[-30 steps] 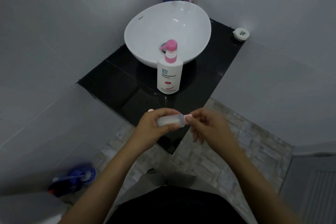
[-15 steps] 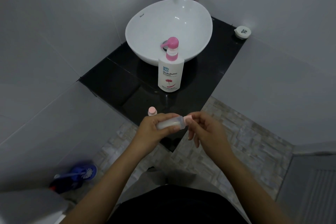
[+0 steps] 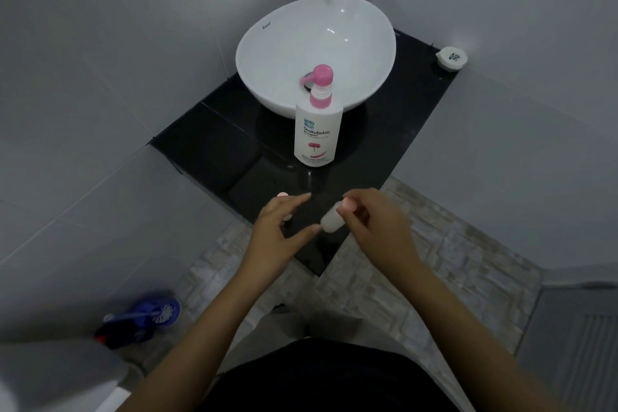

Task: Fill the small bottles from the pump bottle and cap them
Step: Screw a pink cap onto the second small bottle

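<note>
Right hand (image 3: 371,224) gripped the capped bottle (image 3: 332,221); left hand (image 3: 284,227) open, released. Check cap tight, set it upright on worktop (image 3: 207,157).

You are looking at a dim, bluish-grey picture with soft, even light and no hard shadows. The brightest area is the round white ceramic basin (image 3: 316,53), upper centre, where small specular glints sit on its inner wall. The glossy black stone counter (image 3: 214,150) mirrors faint shapes and swallows detail. Your left hand (image 3: 281,231) and right hand (image 3: 374,224) are smeared by motion blur, their fingers (image 3: 301,199) soft-edged. Wide-angle distortion bends the wall tile lines toward the frame edges, and the lower corners fall darkest.
</note>
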`<state>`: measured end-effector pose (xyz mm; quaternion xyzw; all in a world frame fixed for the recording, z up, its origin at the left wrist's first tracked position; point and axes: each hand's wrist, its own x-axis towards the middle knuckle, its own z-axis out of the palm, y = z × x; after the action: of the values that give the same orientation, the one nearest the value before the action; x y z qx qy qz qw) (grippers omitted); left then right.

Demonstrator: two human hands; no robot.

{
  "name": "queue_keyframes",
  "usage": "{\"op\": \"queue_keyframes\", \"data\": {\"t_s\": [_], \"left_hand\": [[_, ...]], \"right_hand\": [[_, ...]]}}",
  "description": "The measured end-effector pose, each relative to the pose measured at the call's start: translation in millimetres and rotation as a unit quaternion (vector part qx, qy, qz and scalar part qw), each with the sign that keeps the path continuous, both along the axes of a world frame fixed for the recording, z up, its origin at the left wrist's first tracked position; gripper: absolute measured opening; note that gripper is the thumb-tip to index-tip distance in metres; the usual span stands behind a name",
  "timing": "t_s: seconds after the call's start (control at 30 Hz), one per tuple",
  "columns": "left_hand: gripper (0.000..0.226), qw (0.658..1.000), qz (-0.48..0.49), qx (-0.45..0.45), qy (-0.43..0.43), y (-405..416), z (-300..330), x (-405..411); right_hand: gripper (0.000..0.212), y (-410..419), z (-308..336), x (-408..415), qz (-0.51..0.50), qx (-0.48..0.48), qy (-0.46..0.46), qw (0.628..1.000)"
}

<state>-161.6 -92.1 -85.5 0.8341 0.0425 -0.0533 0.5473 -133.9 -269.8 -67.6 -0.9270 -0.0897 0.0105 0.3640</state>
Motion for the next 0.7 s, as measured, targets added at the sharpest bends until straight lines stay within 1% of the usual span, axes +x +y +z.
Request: {"op": "queue_keyframes", "data": {"t_s": [0.1, 0.27, 0.53, 0.7], "left_hand": [[0.036, 0.999, 0.034, 0.014, -0.008, 10, -5, 0], [0.031, 0.997, 0.075, 0.011, -0.003, 20, -8, -6], [0.028, 0.996, 0.088, 0.016, 0.011, 29, -15, -8], [0.027, 0.996, 0.08, 0.026, 0.012, 30, -17, -7]], "right_hand": [[0.025, 2, -19, 16, 0.036, -0.068, 0.008, 0.997], [0.032, 13, -38, 32, 0.077, -0.157, 0.065, 0.983], [0.032, 23, -49, 43, 0.089, -0.195, 0.087, 0.973], [0.032, 23, -52, 47, 0.079, -0.204, 0.065, 0.974]]}}
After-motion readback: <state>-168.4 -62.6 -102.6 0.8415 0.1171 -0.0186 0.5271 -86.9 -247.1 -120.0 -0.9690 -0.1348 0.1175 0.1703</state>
